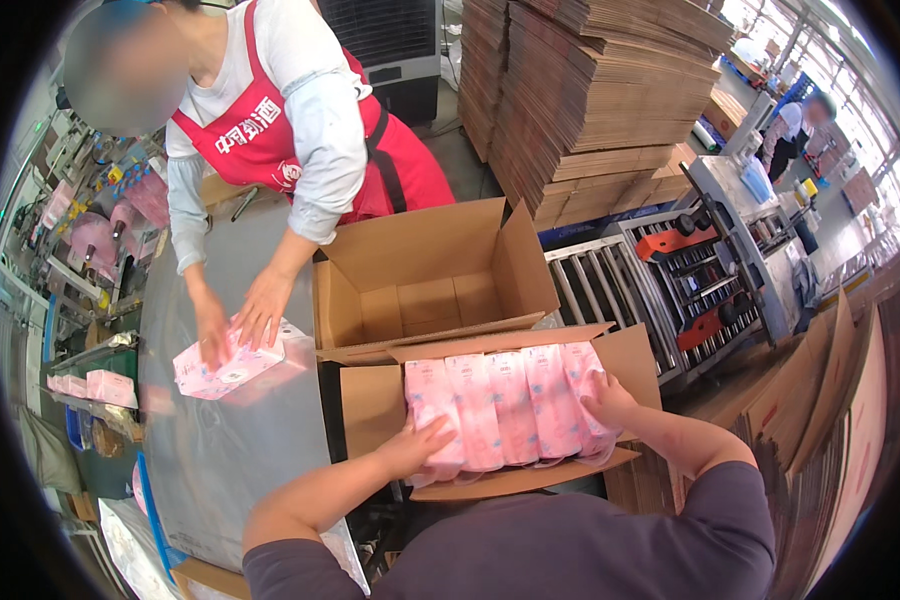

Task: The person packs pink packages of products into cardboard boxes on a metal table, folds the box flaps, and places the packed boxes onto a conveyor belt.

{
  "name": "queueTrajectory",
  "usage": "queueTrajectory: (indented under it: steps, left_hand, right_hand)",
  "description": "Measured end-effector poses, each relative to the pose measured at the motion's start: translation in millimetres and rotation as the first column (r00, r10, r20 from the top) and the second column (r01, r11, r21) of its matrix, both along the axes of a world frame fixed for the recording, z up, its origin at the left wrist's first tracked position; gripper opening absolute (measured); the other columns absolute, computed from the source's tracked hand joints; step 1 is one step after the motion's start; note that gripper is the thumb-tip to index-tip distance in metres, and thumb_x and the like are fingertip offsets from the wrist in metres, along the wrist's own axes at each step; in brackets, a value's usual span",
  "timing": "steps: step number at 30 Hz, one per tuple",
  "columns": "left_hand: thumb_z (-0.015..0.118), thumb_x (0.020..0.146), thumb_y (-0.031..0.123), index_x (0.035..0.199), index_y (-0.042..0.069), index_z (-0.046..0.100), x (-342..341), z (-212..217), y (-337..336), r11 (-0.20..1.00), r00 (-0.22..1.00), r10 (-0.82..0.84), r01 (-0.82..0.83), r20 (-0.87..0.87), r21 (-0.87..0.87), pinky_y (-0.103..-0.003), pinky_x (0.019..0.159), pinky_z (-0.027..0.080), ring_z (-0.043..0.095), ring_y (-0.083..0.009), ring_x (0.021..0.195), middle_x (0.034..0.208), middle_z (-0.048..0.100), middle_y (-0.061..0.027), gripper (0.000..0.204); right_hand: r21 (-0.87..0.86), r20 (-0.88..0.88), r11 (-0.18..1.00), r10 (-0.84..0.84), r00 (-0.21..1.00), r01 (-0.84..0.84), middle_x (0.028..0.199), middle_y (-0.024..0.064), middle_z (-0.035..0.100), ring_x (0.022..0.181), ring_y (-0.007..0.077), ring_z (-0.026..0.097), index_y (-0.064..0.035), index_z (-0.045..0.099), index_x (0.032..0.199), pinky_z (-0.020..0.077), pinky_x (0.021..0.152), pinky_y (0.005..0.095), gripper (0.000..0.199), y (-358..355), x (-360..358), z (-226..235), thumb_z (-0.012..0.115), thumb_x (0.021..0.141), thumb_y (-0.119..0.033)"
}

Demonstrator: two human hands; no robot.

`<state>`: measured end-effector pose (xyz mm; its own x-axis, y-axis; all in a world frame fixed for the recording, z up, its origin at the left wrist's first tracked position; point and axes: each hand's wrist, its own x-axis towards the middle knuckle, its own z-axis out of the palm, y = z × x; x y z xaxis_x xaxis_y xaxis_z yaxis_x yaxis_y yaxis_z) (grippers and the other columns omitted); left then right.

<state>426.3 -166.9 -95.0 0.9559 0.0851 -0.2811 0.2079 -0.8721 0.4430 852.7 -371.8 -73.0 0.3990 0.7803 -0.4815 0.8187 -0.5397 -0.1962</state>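
Note:
A row of several pink tissue packs (511, 405) stands side by side in the mouth of an open cardboard box (372, 408) in front of me. My left hand (415, 449) presses against the pack at the left end, its fingers reaching over the near side. At the right end, my right hand (607, 402) grips the outermost pack with bent fingers. Between them, both hands hold the row together. How deep the packs sit in the box is hidden.
Beyond my box stands a second open cardboard box (425, 295). A co-worker in a red apron (290, 130) handles pink packs (230, 368) on the metal table (240, 470) at left. Flattened cartons (590, 90) are stacked behind, and a roller conveyor (610, 285) lies to the right.

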Motion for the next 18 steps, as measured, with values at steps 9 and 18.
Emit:
queueTrajectory:
  steps: [9,18]
  left_hand:
    - [0.051,0.084,0.073,0.155,0.026,0.025,40,-13,-25,0.988,0.991,-0.073,0.088,-0.113,0.127,-0.065,0.116,0.008,0.006,-0.0393,0.151,0.164,0.014,-0.0100,0.089]
    - [0.068,0.084,0.051,0.152,0.000,0.022,2,-20,1,0.524,0.527,0.850,-0.843,-0.012,0.122,-0.051,0.115,0.025,0.026,-0.0423,0.143,0.153,0.031,-0.0260,0.097]
  right_hand:
    - [0.025,0.035,0.441,0.896,0.442,-0.897,0.164,0.0037,0.016,0.151,0.0340,0.008,-0.0351,0.027,0.154,0.0072,0.116,0.0633,0.069,0,-27,-26,0.034,0.095,-0.068]
    - [0.238,0.198,0.699,0.645,0.738,-0.675,0.150,0.0145,0.036,0.138,0.0370,0.032,-0.0189,0.043,0.145,0.0232,0.110,0.0596,0.064,8,4,16,0.057,0.088,-0.045]
